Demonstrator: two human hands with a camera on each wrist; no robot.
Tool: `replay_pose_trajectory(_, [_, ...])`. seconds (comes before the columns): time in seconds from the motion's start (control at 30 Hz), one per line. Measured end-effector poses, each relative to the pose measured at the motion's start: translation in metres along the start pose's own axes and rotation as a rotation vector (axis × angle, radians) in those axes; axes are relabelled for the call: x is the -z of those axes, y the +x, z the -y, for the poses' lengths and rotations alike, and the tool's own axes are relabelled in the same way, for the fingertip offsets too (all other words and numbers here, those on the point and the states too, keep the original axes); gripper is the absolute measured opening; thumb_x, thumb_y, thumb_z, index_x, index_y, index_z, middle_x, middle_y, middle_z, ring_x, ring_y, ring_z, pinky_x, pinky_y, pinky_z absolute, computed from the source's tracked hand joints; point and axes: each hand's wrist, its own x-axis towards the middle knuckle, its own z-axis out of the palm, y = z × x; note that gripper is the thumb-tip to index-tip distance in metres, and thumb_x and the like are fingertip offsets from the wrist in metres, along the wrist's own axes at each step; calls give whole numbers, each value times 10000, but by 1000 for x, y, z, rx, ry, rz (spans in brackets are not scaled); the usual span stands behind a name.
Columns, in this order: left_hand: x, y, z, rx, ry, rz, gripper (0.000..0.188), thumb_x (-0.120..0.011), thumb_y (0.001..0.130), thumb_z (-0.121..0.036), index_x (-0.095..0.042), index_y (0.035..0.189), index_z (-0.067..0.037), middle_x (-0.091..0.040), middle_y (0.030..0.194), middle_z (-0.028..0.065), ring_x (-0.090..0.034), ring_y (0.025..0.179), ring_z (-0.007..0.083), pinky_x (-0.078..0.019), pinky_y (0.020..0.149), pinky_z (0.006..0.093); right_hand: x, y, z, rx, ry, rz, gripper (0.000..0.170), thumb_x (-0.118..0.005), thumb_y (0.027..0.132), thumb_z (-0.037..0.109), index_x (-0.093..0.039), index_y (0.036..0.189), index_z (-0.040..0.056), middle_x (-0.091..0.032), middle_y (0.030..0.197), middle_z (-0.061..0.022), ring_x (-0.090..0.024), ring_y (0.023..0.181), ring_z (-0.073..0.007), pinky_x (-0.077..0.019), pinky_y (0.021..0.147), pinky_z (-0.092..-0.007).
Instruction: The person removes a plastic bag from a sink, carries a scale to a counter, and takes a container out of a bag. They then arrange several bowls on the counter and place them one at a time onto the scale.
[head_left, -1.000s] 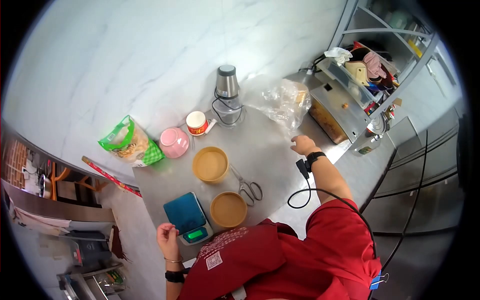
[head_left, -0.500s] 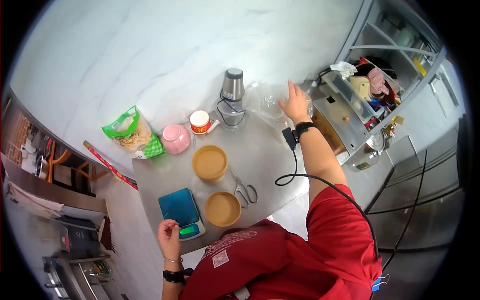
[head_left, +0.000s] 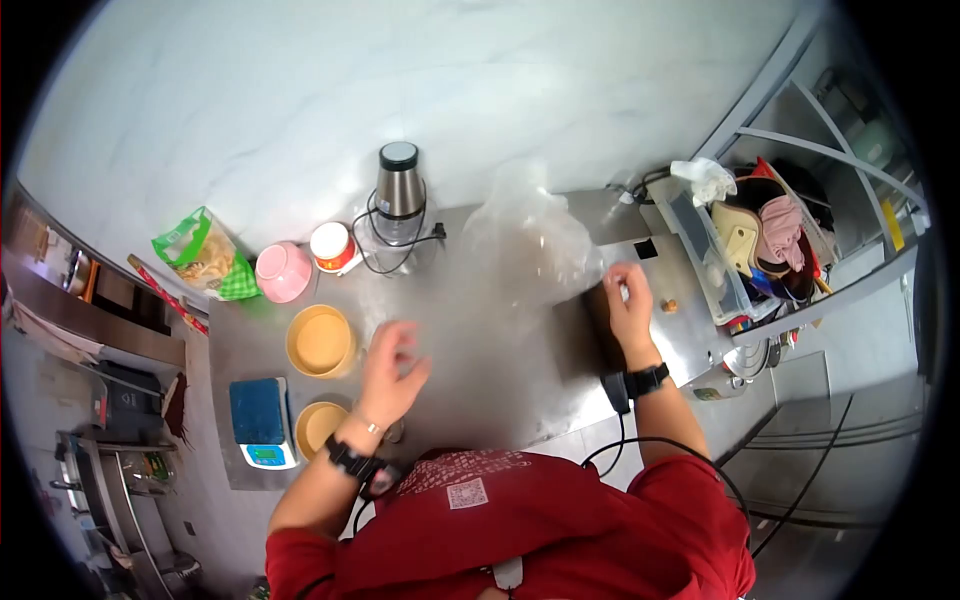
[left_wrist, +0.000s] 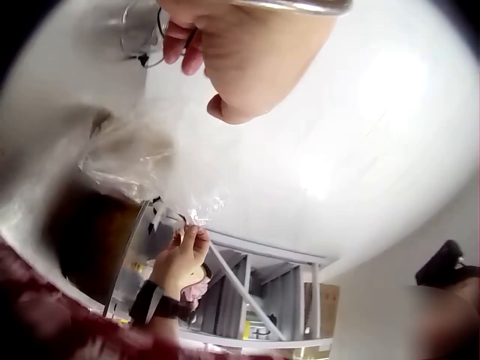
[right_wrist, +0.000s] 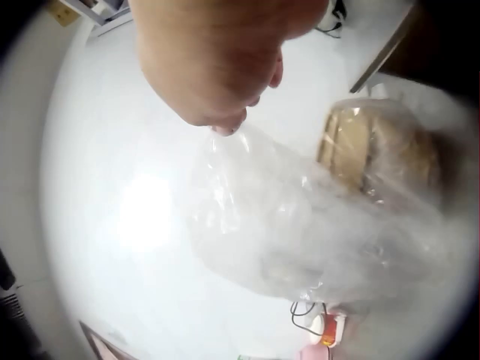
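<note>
My right hand (head_left: 630, 308) pinches the edge of a clear plastic bag (head_left: 525, 245), which hangs over the back right of the steel table. Something brown with a ridged side (right_wrist: 349, 146) sits inside the bag in the right wrist view. Over the middle of the table is my left hand (head_left: 392, 372), fingers loosely bent and holding nothing. Left of it stand two tan round containers, one farther back (head_left: 320, 342) and one nearer me (head_left: 316, 426), the latter partly behind my left forearm. The scissors are mostly hidden by that arm.
A kitchen scale (head_left: 258, 412) with a blue top stands at the table's left. Along the wall are a green-and-white bag (head_left: 205, 258), a pink bowl (head_left: 283, 272), a red-and-white tub (head_left: 331, 246) and a blender (head_left: 400, 190). A metal-lidded box (head_left: 672, 325) and a loaded bin (head_left: 700, 245) stand right.
My right hand reached to the bag, took hold of its edge and drew it toward me. My left hand left the scale's side and moved right over the table. The head view shifted.
</note>
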Motion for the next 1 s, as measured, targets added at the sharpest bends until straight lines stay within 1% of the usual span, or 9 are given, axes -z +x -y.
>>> replay_pose_trajectory(0.17, [-79, 90, -13, -312, 506, -128, 762, -716, 635, -144, -305, 1254, 24, -397, 1225, 227, -403, 1150, 340, -321, 983, 420, 20, -38, -45, -293, 81, 93, 31, -542, 837, 18, -521, 860, 20, -540, 790, -46, -519, 733, -136, -429, 628, -231])
replay_pose_trajectory(0.4, [-149, 143, 50, -42, 417, 34, 1071, -819, 527, -318, -182, 1276, 109, -382, 1265, 256, -426, 1144, 345, -346, 975, 370, 21, -11, -54, -700, 761, 52, 41, -458, 910, 83, -491, 923, 62, -536, 781, 0, -520, 716, -88, -434, 685, -214])
replay_pose_trajectory(0.47, [-168, 146, 42, 47, -39, 4, 965, -804, 567, -331, -287, 1266, 89, -509, 1156, 238, -535, 1020, 322, -424, 874, 352, 18, 5, -38, -777, 932, 36, 53, -439, 912, 76, -490, 921, 62, -549, 799, -8, -539, 734, -100, -449, 706, -225])
replay_pose_trajectory(0.53, [-168, 154, 37, 87, -33, 138, 822, -772, 620, -315, -366, 1225, 68, -561, 1062, 214, -571, 934, 299, -446, 814, 348, 19, 20, -38, -858, 1233, 80, 102, -389, 911, 57, -489, 927, 61, -576, 849, -28, -579, 780, -134, -486, 740, -271])
replay_pose_trajectory(0.67, [-166, 163, 54, 226, 99, 160, 393, -635, 785, -251, -542, 1059, 15, -628, 782, 131, -608, 729, 218, -473, 655, 337, 13, 45, -90, -872, 1119, -93, 99, -403, 908, 76, -494, 939, 56, -569, 837, -20, -574, 758, -127, -485, 703, -264])
replay_pose_trajectory(0.8, [-159, 168, 36, 292, -148, 72, 304, -570, 823, -191, -533, 1039, 20, -603, 721, 110, -588, 661, 166, -468, 585, 305, 10, 59, -134, -939, 909, -59, 94, -434, 887, 52, -509, 942, 41, -562, 832, -18, -561, 737, -132, -469, 690, -262])
replay_pose_trajectory(0.87, [-157, 165, 11, 378, -570, 6, 239, -535, 828, -133, -539, 1017, 15, -585, 690, 99, -573, 609, 136, -456, 534, 281, 0, 72, -107, -391, 488, -385, 128, -476, 836, 0, -527, 948, 33, -553, 812, -36, -552, 720, -168, -459, 701, -290])
replay_pose_trajectory(0.9, [-158, 166, 8, 376, -576, -1, 239, -535, 828, -133, -539, 1017, 15, -585, 690, 99, -573, 609, 136, -456, 534, 281, 2, 80, -77, -386, 488, -377, 128, -476, 836, 0, -527, 948, 33, -553, 812, -36, -552, 720, -168, -459, 701, -290])
replay_pose_trajectory(1.0, [-162, 163, 5, 276, -357, 50, 223, -510, 830, -102, -531, 1021, 12, -591, 724, 97, -576, 612, 128, -455, 537, 263, 6, 82, 22, 365, 76, -34, 189, -489, 771, -56, -541, 931, 32, -556, 810, -111, -561, 744, -276, -459, 735, -344])
